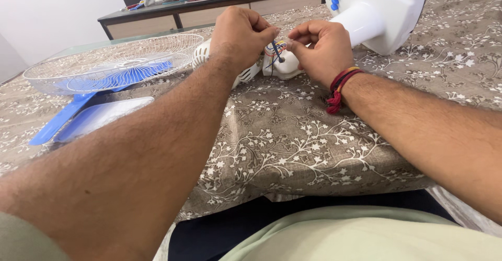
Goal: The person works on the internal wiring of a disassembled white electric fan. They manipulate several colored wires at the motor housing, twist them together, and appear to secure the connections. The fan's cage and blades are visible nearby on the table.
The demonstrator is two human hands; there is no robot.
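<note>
Nearest the camera, 2 bare forearms reach forward over a counter (293, 151) covered by a brown cloth with a white flower pattern. The right wrist wears a band of red threads (339, 87).

The left hand (239, 37) has its fingers curled tight, pinching a thin dark wire (277, 50) at the tips. The right hand (318, 46) meets it from the other side, its fingers pinched shut on the same spot. Just under both hands, resting on the cloth, sits a small white motor housing (282, 66) with coloured wires showing.

To the left lie blue fan blades (78, 115) and, past them, a white wire fan guard (112, 61). Beyond the hands, at the right, a white fan base (381, 10) with blue buttons lies tilted. Farthest back stands a dark-topped cabinet (209, 9) with clutter on it.
</note>
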